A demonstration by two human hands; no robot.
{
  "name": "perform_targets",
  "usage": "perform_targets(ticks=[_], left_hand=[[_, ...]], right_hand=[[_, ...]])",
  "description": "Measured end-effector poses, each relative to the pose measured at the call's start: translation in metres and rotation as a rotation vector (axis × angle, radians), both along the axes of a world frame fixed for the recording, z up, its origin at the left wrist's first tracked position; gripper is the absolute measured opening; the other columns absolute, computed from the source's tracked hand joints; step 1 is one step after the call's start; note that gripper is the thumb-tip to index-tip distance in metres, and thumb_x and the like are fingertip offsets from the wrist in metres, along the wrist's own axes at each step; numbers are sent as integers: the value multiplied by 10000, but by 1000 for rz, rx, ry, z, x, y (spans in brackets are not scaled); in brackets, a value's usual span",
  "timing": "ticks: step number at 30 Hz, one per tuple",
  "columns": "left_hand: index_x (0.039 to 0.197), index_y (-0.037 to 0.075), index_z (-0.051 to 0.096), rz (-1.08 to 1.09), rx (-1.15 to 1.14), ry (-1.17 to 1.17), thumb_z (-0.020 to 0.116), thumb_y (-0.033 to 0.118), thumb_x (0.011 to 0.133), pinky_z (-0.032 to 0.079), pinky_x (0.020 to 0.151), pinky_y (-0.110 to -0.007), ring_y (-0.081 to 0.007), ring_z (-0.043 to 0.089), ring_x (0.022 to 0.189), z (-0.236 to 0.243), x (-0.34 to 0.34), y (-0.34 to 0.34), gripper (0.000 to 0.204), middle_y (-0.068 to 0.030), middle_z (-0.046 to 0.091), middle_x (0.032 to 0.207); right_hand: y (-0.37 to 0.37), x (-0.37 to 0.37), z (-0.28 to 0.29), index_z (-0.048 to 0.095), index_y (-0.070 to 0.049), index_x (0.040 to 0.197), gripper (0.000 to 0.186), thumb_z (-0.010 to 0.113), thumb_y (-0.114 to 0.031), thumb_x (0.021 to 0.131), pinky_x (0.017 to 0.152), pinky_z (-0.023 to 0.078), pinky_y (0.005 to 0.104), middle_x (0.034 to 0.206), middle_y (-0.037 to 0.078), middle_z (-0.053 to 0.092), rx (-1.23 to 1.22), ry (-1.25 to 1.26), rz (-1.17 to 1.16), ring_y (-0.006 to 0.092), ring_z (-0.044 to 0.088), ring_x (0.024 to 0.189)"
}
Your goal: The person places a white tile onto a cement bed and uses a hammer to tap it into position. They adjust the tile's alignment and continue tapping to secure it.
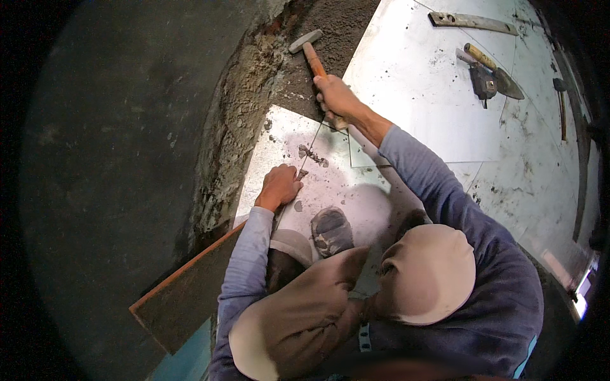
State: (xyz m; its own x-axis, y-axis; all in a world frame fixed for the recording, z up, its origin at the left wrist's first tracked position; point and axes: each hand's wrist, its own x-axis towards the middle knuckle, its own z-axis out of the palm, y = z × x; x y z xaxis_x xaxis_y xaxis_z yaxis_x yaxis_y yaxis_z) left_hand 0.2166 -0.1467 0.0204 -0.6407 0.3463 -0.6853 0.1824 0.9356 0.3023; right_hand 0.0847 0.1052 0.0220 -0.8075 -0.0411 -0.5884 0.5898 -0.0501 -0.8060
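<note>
My right hand (pixel 338 98) is wrapped round the wooden handle of a hammer (pixel 311 56). Its pale metal head is raised at the far side, above the strip of rough mortar (pixel 330 28). The handle's butt end comes out below my fist. On the pale floor tile (pixel 337 181) before me, my left hand (pixel 278 187) rests with its fingers curled in near a thin dark line. A small grey piece shows at those fingertips; whether they grip it is unclear. Dark crumbs of mortar (pixel 314 155) lie just beyond them.
A broken mortar edge (pixel 232 120) borders the dark wall surface at left. A brown-edged tile (pixel 190 286) leans at lower left. At right, on pale tiles, lie a level-like bar (pixel 473 23), a trowel (pixel 508 84), a dark tape-measure-like block (pixel 483 82) and another hammer (pixel 562 108).
</note>
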Motion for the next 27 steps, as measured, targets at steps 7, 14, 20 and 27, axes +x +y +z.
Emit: perform_targets(ticks=[7, 14, 20, 27], left_hand=[[929, 20, 683, -23, -22, 23, 814, 322, 887, 523, 884, -539, -445, 667, 986, -4, 1, 0, 332, -235, 687, 981], [931, 21, 690, -38, -18, 42, 813, 331, 890, 531, 913, -531, -443, 675, 1019, -2, -1, 2, 336, -227, 703, 994], [926, 21, 687, -33, -60, -7, 815, 338, 886, 533, 890, -536, -443, 679, 1001, 2, -1, 4, 344, -225, 700, 1002], [929, 26, 690, -61, -36, 27, 806, 357, 888, 532, 892, -535, -437, 679, 1002, -2, -1, 1, 353, -222, 697, 1005]], right_hand=[[-10, 3, -13, 454, -56, 1009, 317, 485, -348, 1130, 381, 448, 351, 743, 42, 506, -223, 10, -73, 159, 515, 484], [-5, 16, -12, 449, -75, 1006, 313, 468, -362, 1130, 368, 426, 348, 717, 26, 508, -258, 18, -249, 149, 488, 445], [-14, 21, -14, 430, -68, 1033, 277, 459, -324, 1136, 372, 427, 340, 699, 14, 479, -260, 33, -190, 144, 447, 429], [-17, 28, -7, 423, -88, 1004, 303, 491, -359, 1119, 366, 402, 323, 695, -4, 482, -198, -16, 39, 135, 418, 426]])
